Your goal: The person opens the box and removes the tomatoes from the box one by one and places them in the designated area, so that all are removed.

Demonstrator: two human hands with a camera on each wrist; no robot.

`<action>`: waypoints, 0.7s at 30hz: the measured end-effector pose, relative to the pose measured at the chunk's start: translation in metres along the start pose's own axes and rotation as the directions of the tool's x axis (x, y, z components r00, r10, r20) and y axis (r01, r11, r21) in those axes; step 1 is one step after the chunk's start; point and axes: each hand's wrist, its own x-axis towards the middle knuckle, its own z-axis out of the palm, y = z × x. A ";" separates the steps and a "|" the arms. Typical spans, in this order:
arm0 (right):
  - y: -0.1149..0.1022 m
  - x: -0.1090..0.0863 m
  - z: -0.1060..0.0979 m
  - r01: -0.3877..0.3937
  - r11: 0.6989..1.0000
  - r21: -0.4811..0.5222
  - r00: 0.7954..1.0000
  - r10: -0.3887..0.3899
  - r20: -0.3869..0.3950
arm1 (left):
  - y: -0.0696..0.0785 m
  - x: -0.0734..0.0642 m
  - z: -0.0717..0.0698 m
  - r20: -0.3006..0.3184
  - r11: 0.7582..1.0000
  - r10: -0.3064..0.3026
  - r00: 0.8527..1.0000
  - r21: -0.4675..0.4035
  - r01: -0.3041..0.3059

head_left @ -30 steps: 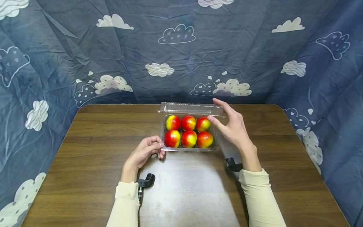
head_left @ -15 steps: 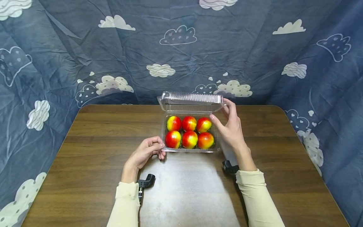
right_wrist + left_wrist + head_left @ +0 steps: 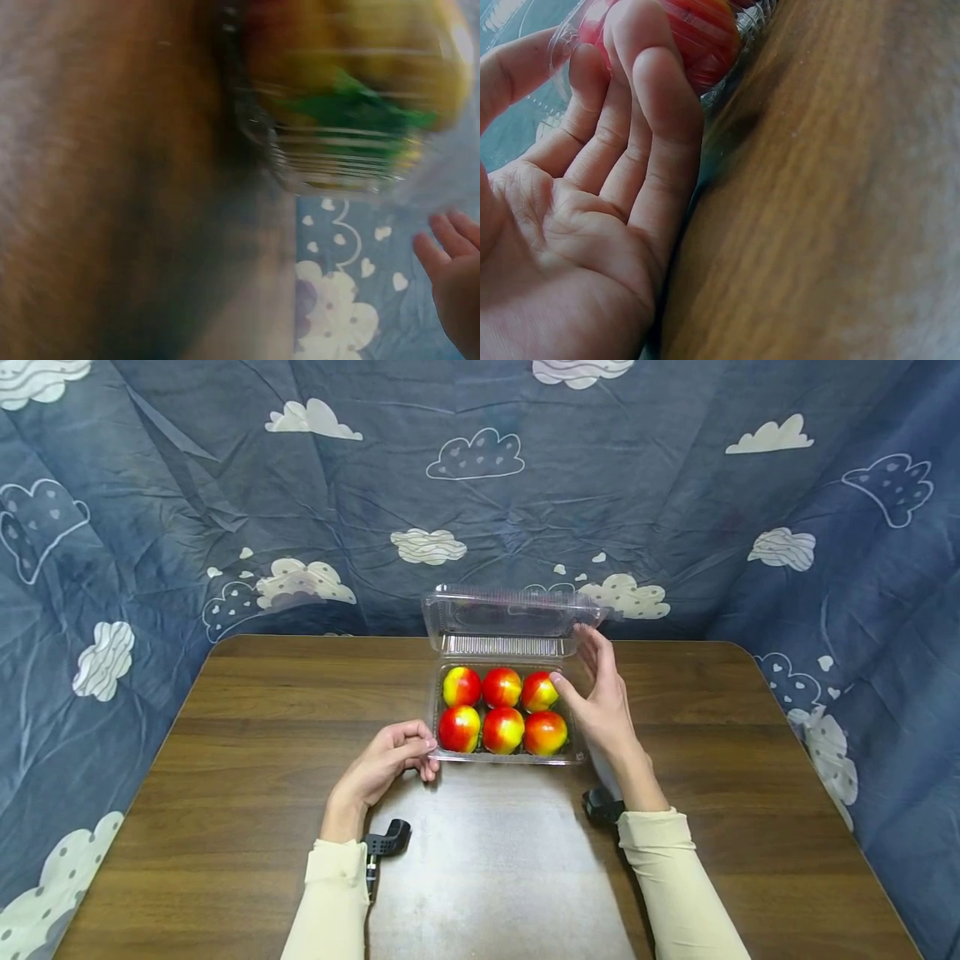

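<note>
A clear plastic clamshell container (image 3: 510, 760) sits at the back middle of the table. Several round red-and-yellow fruits (image 3: 502, 731) fill it in two rows; a green leaf shape (image 3: 360, 112) shows under one in the right wrist view. Its hinged lid (image 3: 510, 610) stands raised at the back. My left hand (image 3: 382, 764) pinches the container's front left corner between thumb and index finger, other fingers bent below. At the right side, my right hand (image 3: 607, 710) has its fingers stretched up by the lid's right end, blurred at the tips, and its thumb near the back right fruit.
The brown wooden table (image 3: 247, 777) ends just behind the container, where a blue cloud-print cloth (image 3: 480, 510) hangs. Black wrist cameras (image 3: 387, 837) stick out inward from both cream sleeves.
The lid has swung up from leaning low behind the container to standing higher. My right hand has moved slightly left and its fingers drawn in. The left hand keeps its place.
</note>
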 end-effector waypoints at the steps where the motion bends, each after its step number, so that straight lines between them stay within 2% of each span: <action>1: 0.001 0.000 0.002 0.003 1.000 0.017 1.000 -0.003 -0.005 | 0.000 -0.001 0.000 0.000 1.000 0.001 1.000 0.002 -0.001; 8: 0.005 0.000 0.011 0.051 0.992 0.119 0.998 -0.046 -0.044 | 0.000 -0.002 -0.003 -0.005 1.000 0.007 1.000 0.009 -0.007; 14: 0.031 0.000 0.011 0.040 0.988 0.147 0.998 -0.032 -0.057 | -0.001 -0.001 -0.003 0.001 1.000 0.004 1.000 0.003 -0.004; 18: 0.048 0.001 0.010 0.037 0.992 0.125 0.998 -0.031 -0.053 | -0.002 0.000 -0.002 0.001 1.000 0.007 1.000 0.004 -0.007; 21: 0.052 0.000 0.009 0.016 0.998 0.069 1.000 -0.015 -0.015 | -0.001 0.000 -0.002 -0.003 1.000 0.007 1.000 0.005 -0.007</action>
